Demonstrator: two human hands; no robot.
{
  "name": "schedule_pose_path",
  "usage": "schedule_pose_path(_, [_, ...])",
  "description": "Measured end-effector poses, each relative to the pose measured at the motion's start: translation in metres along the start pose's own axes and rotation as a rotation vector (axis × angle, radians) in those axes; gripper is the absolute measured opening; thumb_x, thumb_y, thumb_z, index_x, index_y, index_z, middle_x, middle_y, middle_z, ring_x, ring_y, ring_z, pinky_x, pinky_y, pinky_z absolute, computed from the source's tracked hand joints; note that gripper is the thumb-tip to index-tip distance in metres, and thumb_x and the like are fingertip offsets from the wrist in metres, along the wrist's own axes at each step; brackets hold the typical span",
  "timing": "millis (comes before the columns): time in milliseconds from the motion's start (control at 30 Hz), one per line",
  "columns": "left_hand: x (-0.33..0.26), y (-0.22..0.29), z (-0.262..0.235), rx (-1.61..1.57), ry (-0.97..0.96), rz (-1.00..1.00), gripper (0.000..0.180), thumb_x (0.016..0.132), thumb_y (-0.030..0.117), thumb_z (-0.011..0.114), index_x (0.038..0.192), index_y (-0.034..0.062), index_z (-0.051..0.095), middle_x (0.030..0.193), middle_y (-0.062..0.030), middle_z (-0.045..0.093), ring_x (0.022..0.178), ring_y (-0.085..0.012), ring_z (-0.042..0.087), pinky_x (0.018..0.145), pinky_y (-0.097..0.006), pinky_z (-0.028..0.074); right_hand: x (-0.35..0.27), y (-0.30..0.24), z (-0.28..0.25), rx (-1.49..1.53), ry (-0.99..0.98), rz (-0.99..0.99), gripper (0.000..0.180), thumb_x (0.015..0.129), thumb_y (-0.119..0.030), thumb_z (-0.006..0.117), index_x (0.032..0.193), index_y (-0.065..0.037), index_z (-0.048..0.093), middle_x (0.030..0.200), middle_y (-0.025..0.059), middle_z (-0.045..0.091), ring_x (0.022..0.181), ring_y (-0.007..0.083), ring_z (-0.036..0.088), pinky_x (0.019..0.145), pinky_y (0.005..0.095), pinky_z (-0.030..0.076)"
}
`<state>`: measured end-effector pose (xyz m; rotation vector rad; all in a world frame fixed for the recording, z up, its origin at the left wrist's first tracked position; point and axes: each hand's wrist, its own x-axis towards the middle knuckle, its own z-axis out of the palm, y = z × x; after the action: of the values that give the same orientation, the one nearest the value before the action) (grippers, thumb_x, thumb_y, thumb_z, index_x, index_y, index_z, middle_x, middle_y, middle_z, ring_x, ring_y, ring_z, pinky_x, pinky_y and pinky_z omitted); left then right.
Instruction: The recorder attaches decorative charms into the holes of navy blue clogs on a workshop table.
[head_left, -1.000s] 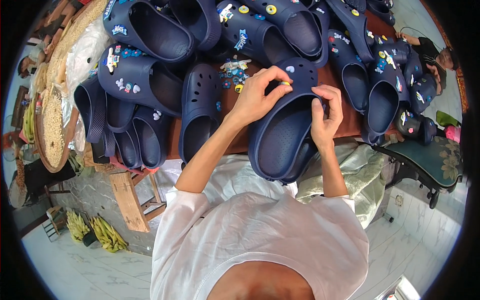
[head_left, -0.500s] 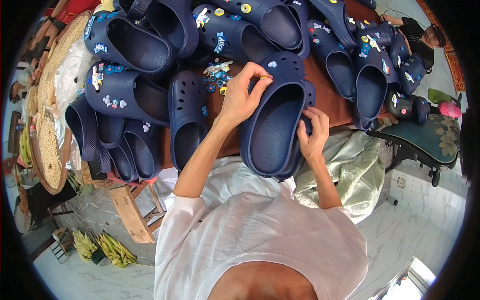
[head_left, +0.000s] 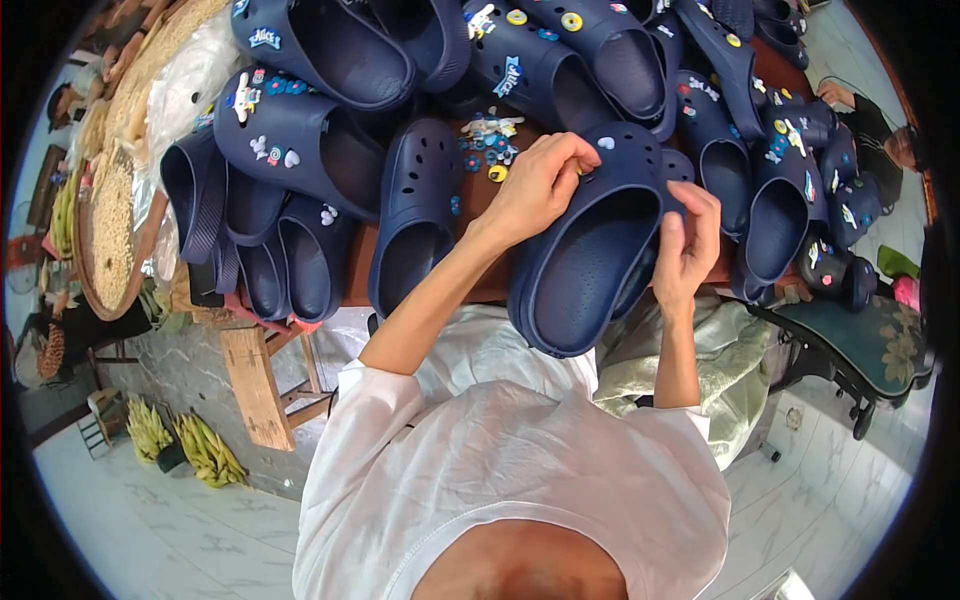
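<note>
A navy blue foam clog (head_left: 590, 255) lies in front of me at the near edge of the brown table (head_left: 360, 265), its opening up. My left hand (head_left: 535, 185) grips its left upper rim, with a small yellow charm pinched at the fingertips. My right hand (head_left: 688, 240) holds the clog's right side, fingers curled on the rim. A small white charm sits on the clog's toe. A little pile of loose colourful charms (head_left: 487, 145) lies on the table just left of my left hand.
Several more navy clogs, many with charms, are heaped across the table, including a plain one (head_left: 415, 215) beside my left arm. Round trays of grain (head_left: 110, 225) stand at the left. A dark chair with a floral cushion (head_left: 870, 345) is at the right; another person (head_left: 870, 120) sits beyond.
My right hand has slid from the clog's lower right side up to its right rim. The left hand stays on the upper rim. The view has shifted slightly.
</note>
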<state>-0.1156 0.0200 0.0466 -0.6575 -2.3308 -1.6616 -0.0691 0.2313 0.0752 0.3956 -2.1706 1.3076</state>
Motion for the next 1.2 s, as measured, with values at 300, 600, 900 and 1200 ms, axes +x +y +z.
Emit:
schedule_pose_path(300, [-0.014, -0.048, -0.016, 0.333, 0.271, -0.126, 0.023, 0.087, -0.006, 0.05, 0.102, 0.0031, 0.065, 0.098, -0.0158, 0.067, 0.091, -0.0372, 0.064, 0.083, -0.042, 0.05, 0.014, -0.015, 0.02, -0.126, -0.275, -0.003, 0.034, 0.078, -0.002, 0.068, 0.113, -0.004, 0.067, 0.115, 0.0141, 0.064, 0.11, 0.0303, 0.06, 0.097, 0.0385, 0.045])
schedule_pose_path(600, [0.009, -0.019, -0.005, 0.125, 0.114, -0.362, 0.028, 0.088, 0.028, 0.073, 0.099, 0.0031, 0.067, 0.091, -0.011, 0.068, 0.084, -0.025, 0.062, 0.074, -0.036, 0.049, 0.028, -0.011, 0.009, 0.064, -0.392, 0.111, 0.022, 0.088, -0.005, 0.061, 0.11, -0.002, 0.068, 0.113, 0.0132, 0.065, 0.11, 0.0276, 0.06, 0.099, 0.0362, 0.043])
schedule_pose_path(900, [0.015, -0.032, -0.005, -0.014, -0.173, -0.526, 0.053, 0.083, 0.046, 0.08, 0.1, 0.0004, 0.06, 0.079, -0.003, 0.057, 0.073, -0.0122, 0.054, 0.065, -0.026, 0.046, 0.022, 0.002, 0.026, 0.082, -0.312, 0.094, 0.02, 0.094, -0.011, 0.054, 0.102, -0.003, 0.069, 0.103, 0.0116, 0.064, 0.102, 0.0255, 0.059, 0.094, 0.0359, 0.043])
schedule_pose_path(1200, [0.013, -0.013, -0.007, 0.132, -0.193, -0.278, 0.032, 0.099, 0.029, 0.058, 0.1, -0.002, 0.051, 0.1, -0.0237, 0.059, 0.091, -0.0417, 0.06, 0.079, -0.048, 0.047, 0.028, 0.001, 0.04, 0.089, -0.267, 0.024, 0.02, 0.088, -0.012, 0.055, 0.094, -0.003, 0.071, 0.097, 0.0112, 0.066, 0.096, 0.0256, 0.059, 0.091, 0.0359, 0.042])
